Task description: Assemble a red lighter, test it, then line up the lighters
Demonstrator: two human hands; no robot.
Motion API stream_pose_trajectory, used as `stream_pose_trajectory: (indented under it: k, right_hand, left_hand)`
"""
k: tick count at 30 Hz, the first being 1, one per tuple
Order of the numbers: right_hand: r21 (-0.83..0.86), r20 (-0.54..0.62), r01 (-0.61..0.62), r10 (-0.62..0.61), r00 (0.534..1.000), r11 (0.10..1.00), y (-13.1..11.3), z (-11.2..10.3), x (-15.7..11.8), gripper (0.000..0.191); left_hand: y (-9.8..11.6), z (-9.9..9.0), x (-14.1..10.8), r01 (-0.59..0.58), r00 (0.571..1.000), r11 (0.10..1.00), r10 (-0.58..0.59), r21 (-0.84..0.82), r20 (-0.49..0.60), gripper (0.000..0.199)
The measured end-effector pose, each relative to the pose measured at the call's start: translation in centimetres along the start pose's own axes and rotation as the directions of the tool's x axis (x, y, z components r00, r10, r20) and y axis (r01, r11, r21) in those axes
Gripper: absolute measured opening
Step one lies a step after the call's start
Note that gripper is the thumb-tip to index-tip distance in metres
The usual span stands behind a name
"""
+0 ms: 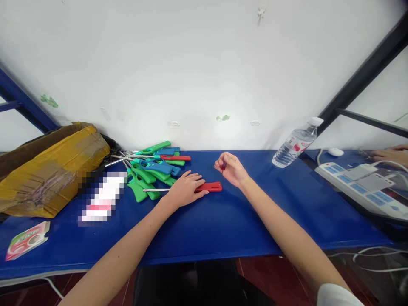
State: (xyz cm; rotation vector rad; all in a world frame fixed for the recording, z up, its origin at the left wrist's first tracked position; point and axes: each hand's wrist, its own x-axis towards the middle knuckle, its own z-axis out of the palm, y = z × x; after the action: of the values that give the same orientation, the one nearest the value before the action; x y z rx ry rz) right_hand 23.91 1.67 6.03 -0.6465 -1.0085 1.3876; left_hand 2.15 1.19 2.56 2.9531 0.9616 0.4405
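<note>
My left hand lies over a red long-nosed lighter on the blue table, thumb on the near side and fingers on the far side. The lighter's thin metal nozzle sticks out to the left, while its red handle end shows to the right; the middle is hidden under the palm. Slightly above the table, my right hand is curled with its fingertips together around a small dark-red piece, too small to make out fully. Left of my left hand is a pile of green, blue and red long-nosed lighters, their nozzles pointing mostly left.
A taped cardboard box and a pink-and-green packet are at the left. On the right stand a water bottle and a white power strip with plugs. Another person's hand appears at the far right. A white wall rises behind.
</note>
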Motion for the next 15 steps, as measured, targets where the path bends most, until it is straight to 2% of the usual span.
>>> stream_pose_trajectory:
  k: [3,9,12,15]
  right_hand:
    - [0.040,0.063,0.004,-0.007,0.998,0.999,0.2,0.4,-0.7,0.034]
    - [0.071,0.151,-0.018,0.007,0.988,0.997,-0.6,0.8,-1.8,0.031]
    - [0.077,0.137,-0.045,0.034,0.990,0.996,-0.6,0.6,-1.6,0.036]
    - [0.057,0.093,-0.019,0.014,0.996,0.998,-0.4,0.4,-1.5,0.028]
  left_hand:
    - [-0.1,0.1,0.0,0.004,1.000,1.000,-0.004,0.010,0.002,0.041]
    - [-0.1,0.1,0.1,0.025,0.999,1.000,-0.026,0.010,0.023,0.042]
    - [0.0,0.0,0.1,0.043,0.998,0.999,-0.043,0.002,0.041,0.044]
    - [0.1,-0.1,0.1,0.048,0.998,0.999,-0.048,-0.004,0.050,0.044]
